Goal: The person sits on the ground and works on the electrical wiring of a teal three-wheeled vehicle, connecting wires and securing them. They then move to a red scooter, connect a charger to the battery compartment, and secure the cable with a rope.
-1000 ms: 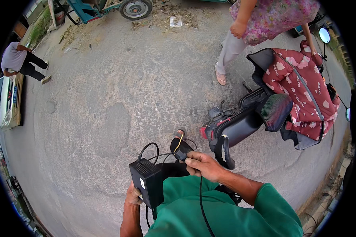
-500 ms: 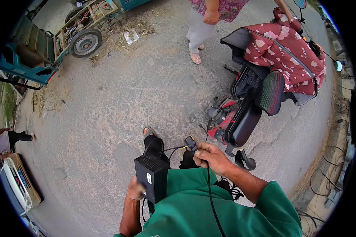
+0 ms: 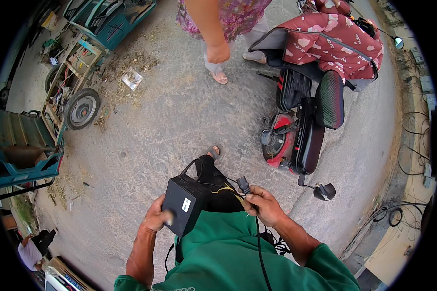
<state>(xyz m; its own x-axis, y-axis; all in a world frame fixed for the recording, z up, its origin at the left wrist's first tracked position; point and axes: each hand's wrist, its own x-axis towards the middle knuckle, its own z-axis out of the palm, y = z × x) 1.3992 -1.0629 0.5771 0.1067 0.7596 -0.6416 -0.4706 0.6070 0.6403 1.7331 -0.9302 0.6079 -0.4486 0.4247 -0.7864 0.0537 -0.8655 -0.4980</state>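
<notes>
standing on rough concrete (image 3: 145, 126), scooter (image 3: 301, 131) parked just ahead to my right, red quilted cover (image 3: 344, 39) draped over its front. another person (image 3: 223, 24) stands beyond it, one hand hanging down. blue cart with a wheel (image 3: 82, 107) well off to my left.

black charger box (image 3: 184, 203) is in front of my waist, over my dark trouser leg. my left hand (image 3: 156, 220) is clamped on its lower left corner, thumb on the face, fingers wrapped behind. box is tilted: long axis runs roughly from near my belly up and away, the labelled face turned up to the camera, cable end pointing toward the scooter side.

right hand (image 3: 264, 206) is closed around the black plug (image 3: 243, 185) and its cord (image 3: 258, 252); plug sticks out past my knuckles, tip pointing up-left, away from me, long axis along that line. rest of the cord drops down my front.

step as i read it: carrying phase, both ends in hand, nothing connected. next move would call for turning the plug toward the scooter's body, near the red lower panel, and getting closer; can't see a socket from here.
</notes>
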